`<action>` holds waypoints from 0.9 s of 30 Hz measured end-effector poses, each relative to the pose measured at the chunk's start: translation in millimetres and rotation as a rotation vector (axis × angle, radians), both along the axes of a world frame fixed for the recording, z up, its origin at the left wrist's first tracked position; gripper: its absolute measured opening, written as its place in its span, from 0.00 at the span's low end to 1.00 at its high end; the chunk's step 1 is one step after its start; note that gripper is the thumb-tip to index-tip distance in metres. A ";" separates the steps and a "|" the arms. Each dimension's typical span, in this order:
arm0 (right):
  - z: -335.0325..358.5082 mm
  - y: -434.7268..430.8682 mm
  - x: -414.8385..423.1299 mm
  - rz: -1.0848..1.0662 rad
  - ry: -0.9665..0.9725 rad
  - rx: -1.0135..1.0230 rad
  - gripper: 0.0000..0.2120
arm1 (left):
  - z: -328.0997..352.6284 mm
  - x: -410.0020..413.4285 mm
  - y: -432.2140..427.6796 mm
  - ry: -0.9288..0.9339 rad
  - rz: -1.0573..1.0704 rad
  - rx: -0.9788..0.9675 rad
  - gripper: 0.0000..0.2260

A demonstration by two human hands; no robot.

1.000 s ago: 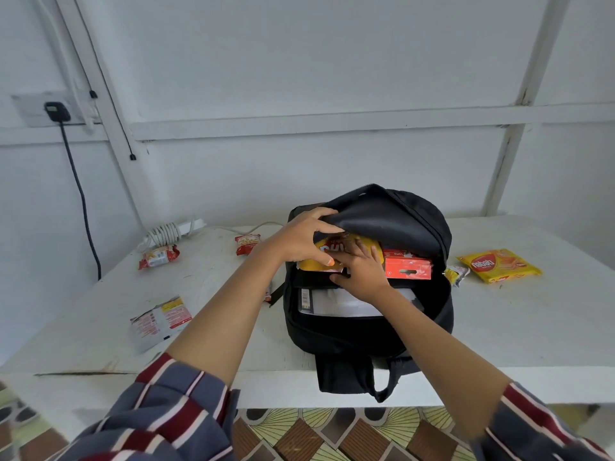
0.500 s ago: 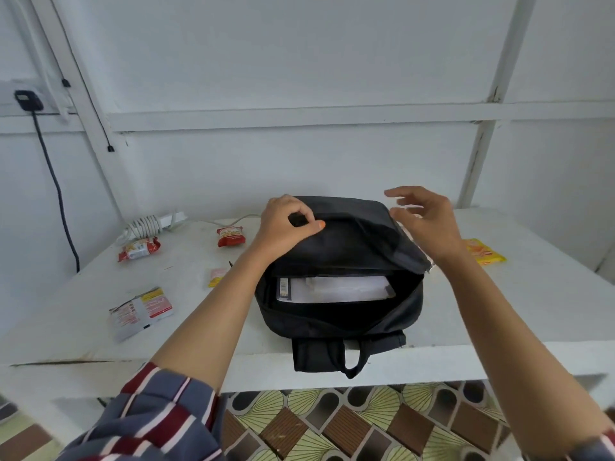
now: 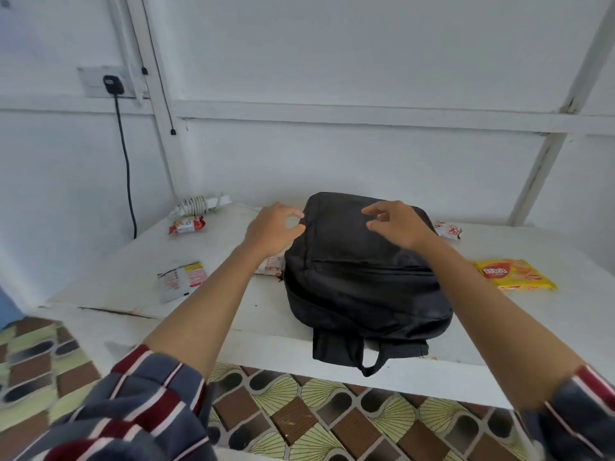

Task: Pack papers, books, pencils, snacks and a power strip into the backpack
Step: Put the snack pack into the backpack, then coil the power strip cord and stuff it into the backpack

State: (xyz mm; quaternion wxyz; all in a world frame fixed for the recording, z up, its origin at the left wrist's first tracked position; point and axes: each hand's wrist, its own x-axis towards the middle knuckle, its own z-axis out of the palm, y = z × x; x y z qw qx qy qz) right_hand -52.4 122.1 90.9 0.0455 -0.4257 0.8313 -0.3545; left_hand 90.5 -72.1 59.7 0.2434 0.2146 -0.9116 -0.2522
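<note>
The backpack (image 3: 362, 271) lies flat in the middle of the table (image 3: 499, 331), front panel up, its flap down over the main compartment so nothing inside can be seen; its carry loop hangs over the near edge. Whether the zip is fully run shut I cannot tell.

The left hand (image 3: 271, 229) hovers at the bag's far-left corner, fingers loosely curled with thumb and forefinger near each other, perhaps at a zip pull, though none is visible. The right hand (image 3: 396, 224) hovers over the far part of the top panel, half open, fingers bent, holding nothing.

Much still lies outside the bag. A yellow snack pack (image 3: 515, 275) sits on the right, well apart from it. A small red-and-white packet (image 3: 448, 229) lies just beyond the bag's far-right corner, another red packet (image 3: 187, 225) on the far left, and a further packet (image 3: 271, 265) is tucked against the bag's left side under the left forearm. A flat leaflet (image 3: 181, 280) lies on the near left. The power strip (image 3: 203, 204), its white cord coiled, rests at the far-left edge by the wall.

So, by my judgement, packing is only partly done: the snacks and the strip remain, and the bag would need opening to take them.
</note>
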 end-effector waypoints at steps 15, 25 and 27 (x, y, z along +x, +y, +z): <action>-3.6 -201.1 33.5 0.210 0.104 0.144 0.18 | 9.5 55.9 -162.2 -0.081 0.135 -0.083 0.14; -29.3 -327.0 48.3 0.274 0.074 0.189 0.18 | -3.2 84.0 -266.5 -0.149 0.224 -0.009 0.15; -34.2 -346.8 43.4 0.285 0.074 0.213 0.18 | -7.9 82.0 -283.0 -0.165 0.232 0.002 0.17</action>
